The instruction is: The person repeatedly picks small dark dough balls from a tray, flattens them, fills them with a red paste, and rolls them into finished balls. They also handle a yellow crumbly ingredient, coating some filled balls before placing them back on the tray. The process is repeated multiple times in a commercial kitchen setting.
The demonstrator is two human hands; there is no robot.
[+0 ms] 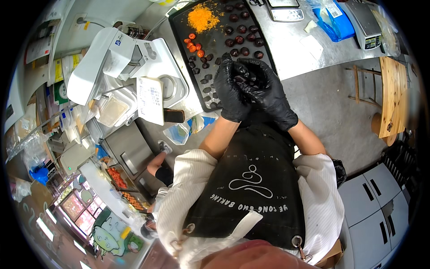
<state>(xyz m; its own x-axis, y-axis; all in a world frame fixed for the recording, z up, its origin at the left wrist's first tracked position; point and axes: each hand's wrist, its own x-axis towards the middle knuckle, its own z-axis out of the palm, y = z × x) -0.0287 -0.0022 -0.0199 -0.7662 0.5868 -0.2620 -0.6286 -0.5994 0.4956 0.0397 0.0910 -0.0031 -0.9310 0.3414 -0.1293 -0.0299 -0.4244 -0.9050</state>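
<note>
Both my hands wear black gloves and are cupped together over the near right part of a black baking tray [210, 72]. My left hand [231, 90] and my right hand [268, 90] close around a dark, glossy lump [242, 80], its outline hard to tell from the gloves. Beyond them on the tray are rows of dark round balls [241, 29]. A heap of orange shreds [202, 18] lies at the far left, with several orange-red balls [192, 46] nearer. Small dark pieces [205, 80] run down the tray's left side.
Left of the tray stand a white machine [100, 64], a written sheet [150, 101] and a phone [174, 116]. Scales [361, 25] and a blue package [334, 22] lie on the steel table [289, 50]. A wooden table [391, 97] stands right; another person's leg [157, 163] shows left.
</note>
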